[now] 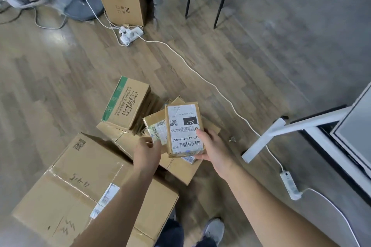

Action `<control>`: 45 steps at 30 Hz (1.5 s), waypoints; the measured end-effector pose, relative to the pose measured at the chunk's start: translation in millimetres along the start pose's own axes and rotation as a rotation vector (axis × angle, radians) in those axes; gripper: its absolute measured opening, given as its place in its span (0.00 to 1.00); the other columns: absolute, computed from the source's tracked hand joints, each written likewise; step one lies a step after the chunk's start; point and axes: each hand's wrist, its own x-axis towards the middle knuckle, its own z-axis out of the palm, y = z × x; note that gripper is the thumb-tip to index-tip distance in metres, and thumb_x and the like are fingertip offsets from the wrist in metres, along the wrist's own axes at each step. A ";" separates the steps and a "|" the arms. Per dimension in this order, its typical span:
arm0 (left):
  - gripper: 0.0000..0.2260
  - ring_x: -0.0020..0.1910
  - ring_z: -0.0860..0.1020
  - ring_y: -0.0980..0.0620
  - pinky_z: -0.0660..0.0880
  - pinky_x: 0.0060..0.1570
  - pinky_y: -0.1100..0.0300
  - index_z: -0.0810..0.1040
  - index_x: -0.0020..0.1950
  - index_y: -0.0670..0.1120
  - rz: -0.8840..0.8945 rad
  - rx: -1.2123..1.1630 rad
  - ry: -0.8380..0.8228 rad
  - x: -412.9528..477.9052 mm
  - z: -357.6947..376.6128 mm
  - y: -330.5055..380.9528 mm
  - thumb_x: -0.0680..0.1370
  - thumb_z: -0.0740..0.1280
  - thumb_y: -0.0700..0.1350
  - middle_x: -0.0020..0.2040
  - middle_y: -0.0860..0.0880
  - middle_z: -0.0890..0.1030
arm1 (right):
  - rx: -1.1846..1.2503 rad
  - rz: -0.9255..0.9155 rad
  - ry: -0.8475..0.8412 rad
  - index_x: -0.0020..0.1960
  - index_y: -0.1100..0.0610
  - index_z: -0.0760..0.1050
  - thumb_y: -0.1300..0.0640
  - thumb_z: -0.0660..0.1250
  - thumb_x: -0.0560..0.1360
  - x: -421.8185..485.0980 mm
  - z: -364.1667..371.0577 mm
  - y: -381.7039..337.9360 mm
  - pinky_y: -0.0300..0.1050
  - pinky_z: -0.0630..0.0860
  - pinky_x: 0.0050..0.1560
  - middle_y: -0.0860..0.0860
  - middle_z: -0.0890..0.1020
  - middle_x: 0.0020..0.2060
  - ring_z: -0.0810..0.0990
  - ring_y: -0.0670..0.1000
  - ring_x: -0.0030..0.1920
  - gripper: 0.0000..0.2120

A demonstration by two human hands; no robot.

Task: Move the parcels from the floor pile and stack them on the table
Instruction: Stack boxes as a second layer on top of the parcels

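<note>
- The right hand holds the labelled parcel from its near right corner. The thumb lies on the printed top and the fingers are tucked under it, so the hand is closed round the box and the box is lifted clear of the floor pile.
- The left hand grips a smaller parcel by its near edge. This parcel sits just beside the labelled one, on its left, and is partly overlapped by it.
- The labelled parcel's long axis runs away from the person, label up, with the short near end in the palm.
- The surface lies to the right of both hands and well apart from them. Its corner and white table foot point toward the pile.
- The right hand is the nearer one to the surface, so its parcel looks likely to land first. The carry is a swing to the right, not a reach forward.
- A white cable and a power strip lie on the floor between the pile and the table foot, and could catch a foot on the way across.
- On the floor are a green-striped box, a large carton under the left forearm, and flatter boxes beneath the held pair.
</note>
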 end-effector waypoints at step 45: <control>0.26 0.55 0.80 0.53 0.73 0.58 0.57 0.80 0.58 0.58 0.763 0.733 -1.242 -614.3 392.4 170.2 0.61 0.71 0.60 0.52 0.54 0.84 | -1.197 -0.486 0.837 0.76 0.43 0.56 0.43 0.73 0.70 -528.3 -583.4 102.0 0.55 0.59 0.73 0.43 0.58 0.75 0.56 0.50 0.75 0.40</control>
